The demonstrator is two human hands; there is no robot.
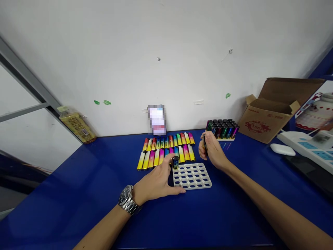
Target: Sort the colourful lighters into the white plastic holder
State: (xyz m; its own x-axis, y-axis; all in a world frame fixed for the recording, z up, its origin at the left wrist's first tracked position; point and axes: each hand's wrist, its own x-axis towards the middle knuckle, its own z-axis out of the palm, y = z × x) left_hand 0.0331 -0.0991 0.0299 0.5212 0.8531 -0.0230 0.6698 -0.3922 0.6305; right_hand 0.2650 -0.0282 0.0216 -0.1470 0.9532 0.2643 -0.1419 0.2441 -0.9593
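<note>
The left hand (158, 178), which has a silver metal watch (127, 200) on its wrist, rests on the blue worktop (78, 194) near the middle. Its thumb and fingertips pinch a small dark shiny lighter (176, 161) and hold it upright at the far left corner of a flat white plastic tray full of round holes (194, 177). The other holes in this tray look empty. The right hand (212, 151) is just past the tray's far right corner. Its fingers are curled tight around a second dark lighter (204, 141), and only a bit of it shows. Behind the tray, two rows of bright rainbow-coloured lighters (166, 151) lie flat, side by side, close to the back edge. Near the right hand, by the back edge, a tray packed with standing dark-topped lighters (222, 129) sits. A yellow drink bottle (76, 125) leans in the back left corner. An open brown cardboard box (273, 109) stands in the back right corner. A white computer mouse (282, 149) and a white power strip (309, 146) lie near the right edge.
</note>
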